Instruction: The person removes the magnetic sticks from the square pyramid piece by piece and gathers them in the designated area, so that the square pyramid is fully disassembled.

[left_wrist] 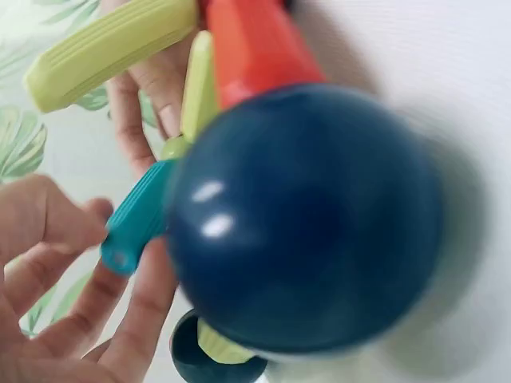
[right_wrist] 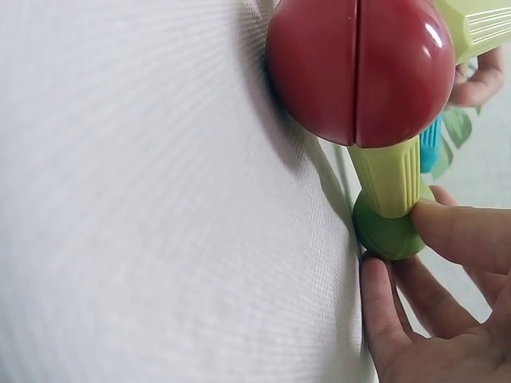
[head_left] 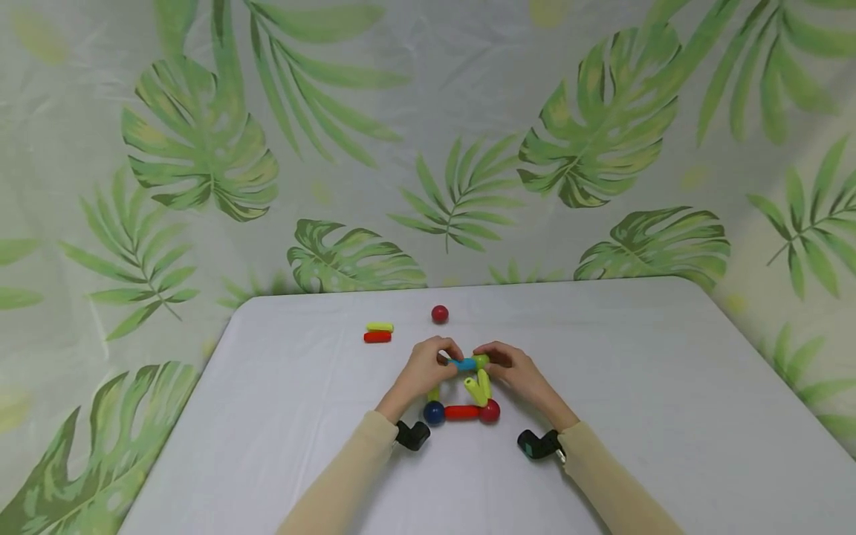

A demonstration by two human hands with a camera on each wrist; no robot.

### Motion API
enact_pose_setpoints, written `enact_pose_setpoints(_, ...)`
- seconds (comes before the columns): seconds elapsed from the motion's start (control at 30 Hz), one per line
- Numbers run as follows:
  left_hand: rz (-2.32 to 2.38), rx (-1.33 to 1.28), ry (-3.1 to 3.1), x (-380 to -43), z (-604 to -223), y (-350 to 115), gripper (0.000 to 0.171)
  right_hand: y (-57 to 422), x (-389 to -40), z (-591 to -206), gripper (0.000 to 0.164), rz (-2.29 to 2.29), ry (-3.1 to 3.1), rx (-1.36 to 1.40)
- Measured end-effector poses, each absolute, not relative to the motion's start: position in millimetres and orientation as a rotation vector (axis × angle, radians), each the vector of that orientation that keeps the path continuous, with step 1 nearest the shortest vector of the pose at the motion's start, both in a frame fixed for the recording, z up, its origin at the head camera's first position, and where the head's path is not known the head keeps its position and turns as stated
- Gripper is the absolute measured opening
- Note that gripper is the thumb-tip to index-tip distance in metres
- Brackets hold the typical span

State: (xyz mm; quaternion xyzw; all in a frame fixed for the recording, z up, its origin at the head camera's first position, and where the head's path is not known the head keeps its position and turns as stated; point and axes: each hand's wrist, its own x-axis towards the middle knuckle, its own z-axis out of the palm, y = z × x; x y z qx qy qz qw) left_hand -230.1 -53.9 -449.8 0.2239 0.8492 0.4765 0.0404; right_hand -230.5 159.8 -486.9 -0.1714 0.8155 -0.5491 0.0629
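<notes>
Over the middle of the white tabletop (head_left: 602, 357), both forearms slanted inward, bringing the hands close together. The left hand (head_left: 425, 364) pinched one end of the blue rod (head_left: 466, 365) between thumb and fingers. The right hand (head_left: 518, 371) had its thumb and fingers curled round the green ball (head_left: 481, 361), which sat at the rod's other end, between the hands. A yellow-green rod (right_wrist: 389, 182) linked that ball to the dark red ball (head_left: 490, 411); nearer the person, the red rod (head_left: 462, 412) ran from there to the dark blue ball (head_left: 434, 412).
</notes>
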Motion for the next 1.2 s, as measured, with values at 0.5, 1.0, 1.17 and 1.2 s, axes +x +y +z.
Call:
enact_pose_setpoints(0.5, 1.665, -0.08, 2.827, -249, -467, -151, 0.013, 158, -228, -485, 0.027, -1.601, 2.518, -0.429)
enact_pose_setpoints(1.0, 1.47, -0.184, 2.946, -270, -472, -169, 0.01, 156, -228, -486, 0.027, -1.593, 2.524, -0.458)
enact_pose_setpoints(1.17, 1.581, 0.106, 2.949, -259, -467, -152, 0.015, 156, -229, -487, 0.027, -1.598, 2.521, -0.474)
enact_pose_setpoints(1.2, 1.616, 0.241, 2.898, -255, -465, -145, 0.017, 156, -229, -487, 0.027, -1.598, 2.524, -0.469)
